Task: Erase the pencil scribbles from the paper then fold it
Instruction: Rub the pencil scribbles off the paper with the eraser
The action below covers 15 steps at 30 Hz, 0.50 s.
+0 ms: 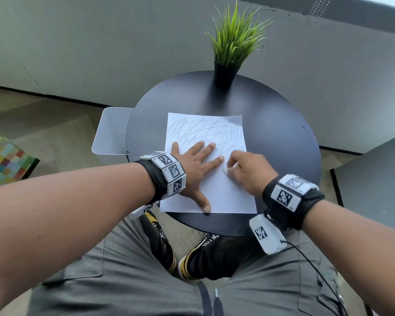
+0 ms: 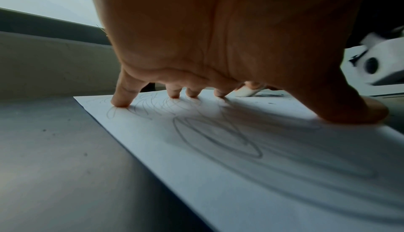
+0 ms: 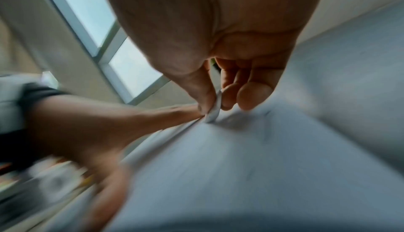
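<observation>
While the left hand (image 1: 195,169) lies flat on the paper (image 1: 226,192) with its fingers spread wide, the right hand (image 1: 249,171) pinches a small white eraser (image 1: 226,170) between thumb and fingers and holds its lower end against the sheet. The paper rests on a round dark desk (image 1: 283,142), nearer to the person than the middle of the desk, and its near edge comes close to the desk's rim. Pencil scribbles (image 1: 205,130) cover the far half of the paper, beyond both hands; more of them run under the left palm, as the left wrist view shows (image 2: 218,140). The part of the paper near the person, to the right of the left thumb, looks almost white, with only a few faint marks.

The eraser touches the paper just beside the left index fingertip (image 1: 220,158). In the right wrist view the eraser (image 3: 215,107) stands nearly upright in the pinch, but this picture is blurred, so I cannot say how many fingers press on it.

Beyond the paper, at the far edge of the desk, a green grass plant (image 1: 234,39) stands in a black pot (image 1: 224,76). To the left of the paper, a white container (image 1: 111,133) hangs at the side of the desk.
</observation>
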Available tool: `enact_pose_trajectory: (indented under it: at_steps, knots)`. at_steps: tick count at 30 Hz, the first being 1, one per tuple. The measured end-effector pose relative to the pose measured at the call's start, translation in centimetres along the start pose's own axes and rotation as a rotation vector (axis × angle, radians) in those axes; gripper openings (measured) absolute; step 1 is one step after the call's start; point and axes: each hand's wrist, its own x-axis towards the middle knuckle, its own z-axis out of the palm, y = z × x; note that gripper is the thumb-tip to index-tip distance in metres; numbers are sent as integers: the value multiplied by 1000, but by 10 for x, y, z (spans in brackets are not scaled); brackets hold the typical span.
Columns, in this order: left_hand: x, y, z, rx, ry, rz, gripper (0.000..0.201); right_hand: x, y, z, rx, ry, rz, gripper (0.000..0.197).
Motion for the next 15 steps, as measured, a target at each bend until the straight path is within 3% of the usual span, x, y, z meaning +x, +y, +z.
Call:
enact_pose_trajectory:
  at_steps: [4, 9, 13, 15]
  knots:
    - [1, 1, 1, 11, 4, 2, 146, -33, -22, 23, -52, -232, -201, 12]
    - [-1, 0, 1, 6, 3, 3, 143, -6, 1, 4, 11, 2, -25, 8]
    - [-1, 2, -1, 16, 2, 8, 142, -39, -18, 26, -75, -245, -233, 11]
    - [-1, 2, -1, 20, 4, 7, 142, -25, -12, 16, -94, -192, -191, 12]
